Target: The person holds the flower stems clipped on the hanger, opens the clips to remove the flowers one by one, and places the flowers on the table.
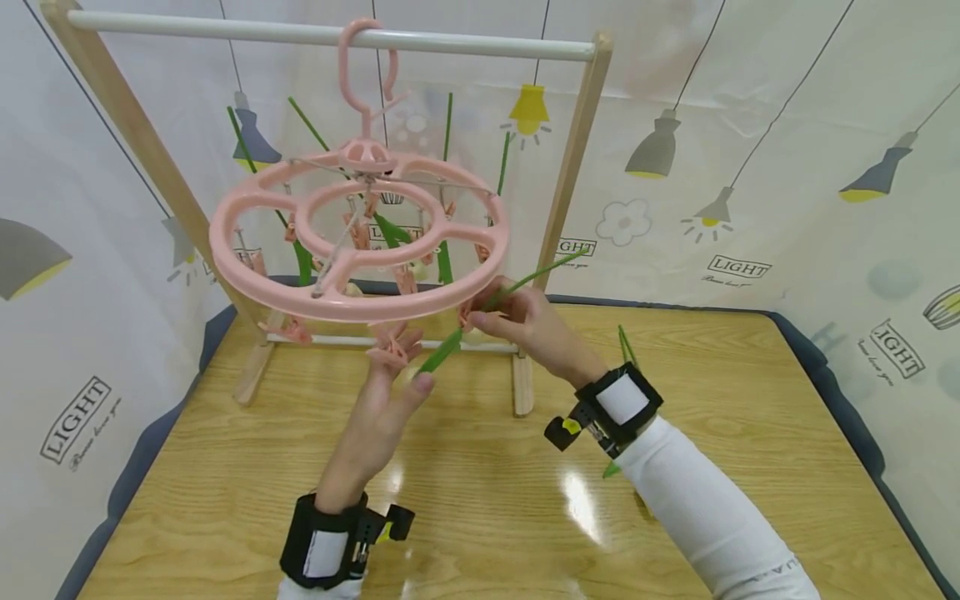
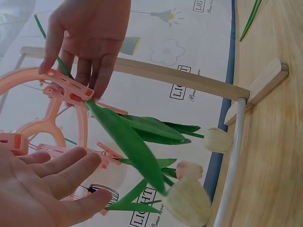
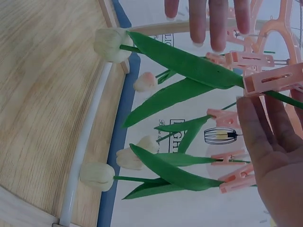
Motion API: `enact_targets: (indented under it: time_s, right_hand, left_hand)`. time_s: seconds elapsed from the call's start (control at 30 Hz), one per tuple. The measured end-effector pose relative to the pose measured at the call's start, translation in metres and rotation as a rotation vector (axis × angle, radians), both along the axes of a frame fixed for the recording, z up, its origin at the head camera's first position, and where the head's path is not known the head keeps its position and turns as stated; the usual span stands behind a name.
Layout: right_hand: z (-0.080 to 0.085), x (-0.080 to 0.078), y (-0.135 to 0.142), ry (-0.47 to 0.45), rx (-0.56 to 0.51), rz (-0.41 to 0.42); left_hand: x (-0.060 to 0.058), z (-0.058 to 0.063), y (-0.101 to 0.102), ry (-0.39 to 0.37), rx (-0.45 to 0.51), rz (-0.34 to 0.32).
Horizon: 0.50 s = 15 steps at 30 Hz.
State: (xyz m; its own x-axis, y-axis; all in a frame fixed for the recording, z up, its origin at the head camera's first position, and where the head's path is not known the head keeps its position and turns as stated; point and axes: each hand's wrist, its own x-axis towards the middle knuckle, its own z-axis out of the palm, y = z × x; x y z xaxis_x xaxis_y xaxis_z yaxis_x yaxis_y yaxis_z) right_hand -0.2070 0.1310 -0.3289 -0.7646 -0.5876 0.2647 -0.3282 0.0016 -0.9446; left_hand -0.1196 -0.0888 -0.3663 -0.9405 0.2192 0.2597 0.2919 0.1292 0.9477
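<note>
My right hand [image 1: 532,329] is at the front right rim of the pink hanging clip dryer [image 1: 360,308], pinching a pink clothespin [image 3: 274,79]. That clip sits across the stem of a white tulip [image 3: 112,45], which hangs bloom down with its stem end sticking up to the right. Below the rim, my left hand [image 1: 375,417] has its palm up and fingers spread beside the tulip's green leaf [image 2: 135,146]. Nothing is gripped by the left hand. More tulips [image 3: 97,176] hang bloom down from other clips [image 3: 236,179] around the ring.
The dryer's hook [image 1: 348,58] hangs on the white bar [image 1: 225,27] of a wooden-legged rack [image 1: 573,158]. Another green stem [image 1: 626,346] lies on the wooden table [image 1: 712,400], partly hidden by the right forearm. A printed cloth [image 1: 750,208] stands behind.
</note>
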Motion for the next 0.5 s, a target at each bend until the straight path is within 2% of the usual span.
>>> enact_targets:
  time_s: [0.27,0.5]
  right_hand:
    - [0.003,0.007,-0.007,0.035,0.033,-0.042]
    - [0.005,0.016,-0.019,0.021,0.056,-0.038]
  left_hand:
    - [0.000,0.002,0.000,-0.090,-0.041,-0.040]
    - [0.001,0.003,0.002,-0.110,-0.057,-0.027]
